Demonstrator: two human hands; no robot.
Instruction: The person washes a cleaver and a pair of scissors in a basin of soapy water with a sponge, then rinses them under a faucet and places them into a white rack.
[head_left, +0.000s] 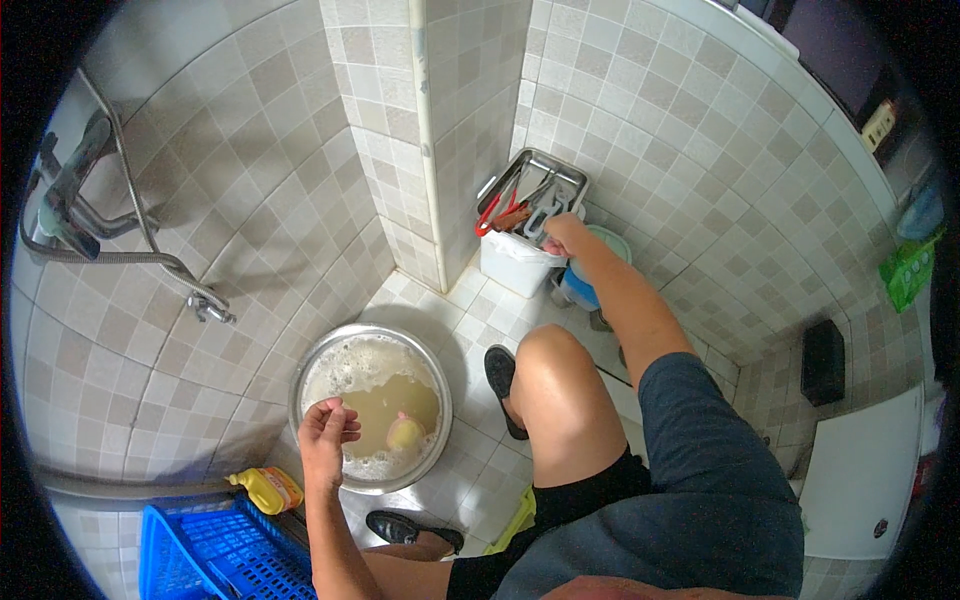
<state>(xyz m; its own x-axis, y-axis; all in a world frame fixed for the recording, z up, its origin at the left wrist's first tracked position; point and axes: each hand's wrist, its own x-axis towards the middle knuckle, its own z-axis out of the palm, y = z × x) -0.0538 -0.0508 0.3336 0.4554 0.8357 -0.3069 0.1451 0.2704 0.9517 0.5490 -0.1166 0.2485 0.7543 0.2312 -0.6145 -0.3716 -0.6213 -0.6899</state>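
Observation:
My left hand (327, 429) hovers over the near left rim of a round metal basin (445, 390), fingers loosely bent and holding nothing visible. Cloudy water (375, 409) with white suds fills the basin, and a yellow-and-pink sponge or cloth (406, 432) floats in it. My right hand (564, 234) reaches to the near edge of a metal tray (559, 161) of utensils on a white plastic bin (512, 262). Its curled fingers are at a grey handle (541, 217); whether they grip it is hidden. Red-handled tongs (491, 215) lie at the tray's left.
A blue plastic basket (202, 555) and a yellow bottle (268, 489) stand at lower left. The shower hose (135, 187) and tap (90, 210) jut from the left wall. A blue container (577, 289) stands beside the white bin. A white panel (859, 476) is at right.

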